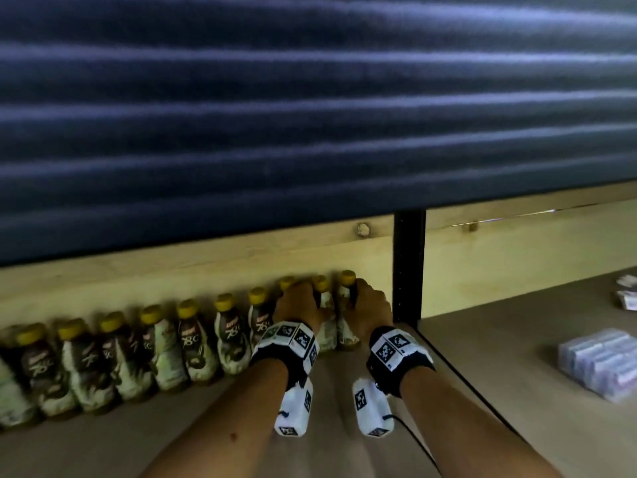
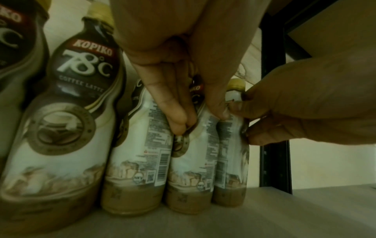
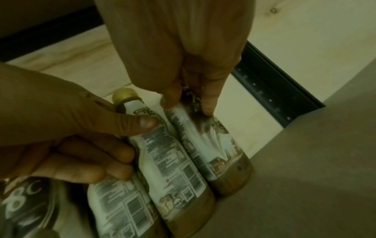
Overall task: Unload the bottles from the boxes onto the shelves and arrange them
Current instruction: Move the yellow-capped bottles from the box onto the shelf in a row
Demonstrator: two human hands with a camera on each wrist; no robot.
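Note:
Several coffee latte bottles point(image 1: 193, 339) with yellow caps stand in a row along the back of the wooden shelf point(image 1: 155, 443). My left hand point(image 1: 300, 303) grips the second bottle from the right end point(image 2: 191, 169) near its shoulder, thumb and fingers curled on it point(image 3: 173, 169). My right hand point(image 1: 365, 310) grips the end bottle point(image 1: 346, 334) at its upper body, fingers either side point(image 3: 188, 107). In the left wrist view the right hand point(image 2: 243, 124) reaches in from the right onto the end bottle point(image 2: 230, 169). Both bottles stand upright, touching each other.
A black upright post point(image 1: 408, 263) stands just right of the end bottle. A blue ribbed shutter point(image 1: 310, 115) hangs above the pale wooden back board point(image 1: 206, 270). On the neighbouring shelf to the right lie wrapped packs point(image 1: 603, 363) and small packets point(image 1: 625, 294).

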